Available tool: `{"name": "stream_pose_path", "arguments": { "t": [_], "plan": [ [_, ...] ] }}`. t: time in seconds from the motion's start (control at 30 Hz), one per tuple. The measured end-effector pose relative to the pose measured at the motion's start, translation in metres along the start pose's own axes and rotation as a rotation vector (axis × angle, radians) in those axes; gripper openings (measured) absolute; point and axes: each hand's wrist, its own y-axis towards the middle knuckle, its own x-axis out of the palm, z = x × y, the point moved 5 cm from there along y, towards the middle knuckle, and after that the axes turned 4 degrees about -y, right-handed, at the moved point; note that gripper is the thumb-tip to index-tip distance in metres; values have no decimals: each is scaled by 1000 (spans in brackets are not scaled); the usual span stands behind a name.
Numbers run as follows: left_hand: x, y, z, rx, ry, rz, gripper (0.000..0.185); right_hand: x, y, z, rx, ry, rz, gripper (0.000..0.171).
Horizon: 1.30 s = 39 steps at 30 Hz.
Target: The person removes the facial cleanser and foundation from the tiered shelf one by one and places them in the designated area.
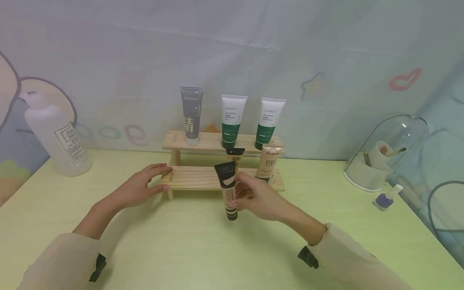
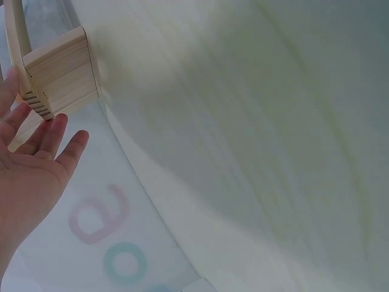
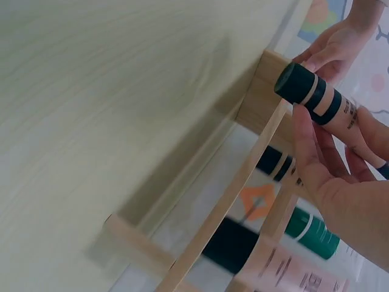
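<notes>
On the pale green table [image 1: 152, 249], your right hand [image 1: 259, 197] grips a beige tube [image 1: 229, 191] while your left hand [image 1: 139, 187], fingers straight, touches the wooden shelf [image 1: 188, 177].

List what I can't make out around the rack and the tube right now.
- Head view: print on the held tube too small; right hand covers its side.
- Head view: second black-capped tube behind it, mostly hidden.
- Left wrist view: wooden rack cut off by the edge; left hand partly out of frame.
- Right wrist view: the rack's tubes blurred.
</notes>
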Motion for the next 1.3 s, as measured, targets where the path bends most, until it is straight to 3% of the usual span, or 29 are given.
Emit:
{"name": "stream_pose_path", "arguments": {
  "t": [0.33, 0.53, 0.87, 1.1, 1.3],
  "plan": [
    [0, 0, -1, -4, -22, -3, 54, -36, -32, 28, 57, 22, -62, 49],
    [-1, -1, 0, -11, -37, -8, 54, -63, -52, 44, 90, 63, -55, 45],
    [1, -3, -1, -18, -59, -14, 56, -106, -76, 80, 176, 109, 57, 44],
    [1, -2, -2, -19, -67, -19, 56, -126, -78, 113, 278, 95, 176, 45],
    [1, -1, -2, -12, -68, -18, 55, -134, -74, 135, 343, 108, 212, 46]
  ]
}}
